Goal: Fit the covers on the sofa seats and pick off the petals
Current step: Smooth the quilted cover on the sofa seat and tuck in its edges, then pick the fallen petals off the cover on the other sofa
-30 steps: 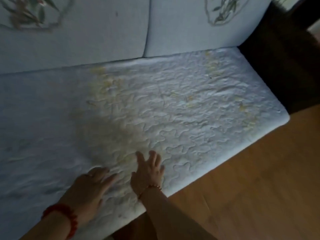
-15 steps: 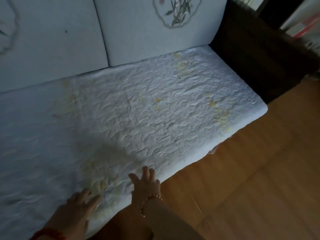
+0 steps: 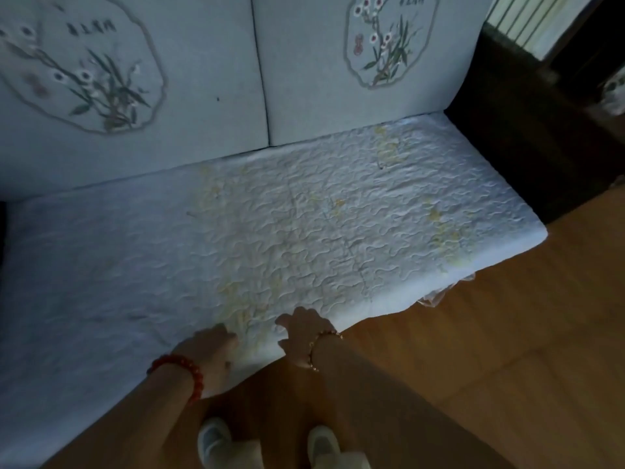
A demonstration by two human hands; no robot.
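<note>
A: Hands? Quick.

B: Both at the front edge of the quilted seat cover [image 3: 304,238]; left hand [image 3: 211,348] with a red bead bracelet, fingers curled down onto the cover at the lip, looks like gripping fabric; right hand [image 3: 302,328] with a gold chain bracelet, thumb out to the side, fingers bent over the edge, likely pinching the cover too; exact finger contact too dim to confirm.

A: Where's the cover lying?

B: Spread over the whole seat, long axis left to right along the sofa; back edge tucked against the backrest cushions [image 3: 263,79]; front edge overhangs toward the wooden floor [image 3: 507,350].

A: Petals?

B: Yellowish specks scattered on the cover; can't tell if loose petals or print; a dense patch [image 3: 439,225] sits far right near the corner, another just ahead of the hands.

A: Which hand is nearer?

B: Right hand for the right patch, still well apart; the near patch lies between both hands, straight ahead toward the backrest.

A: Step?

B: My guess, tugging the front edge snug; picking not yet begun.
</note>
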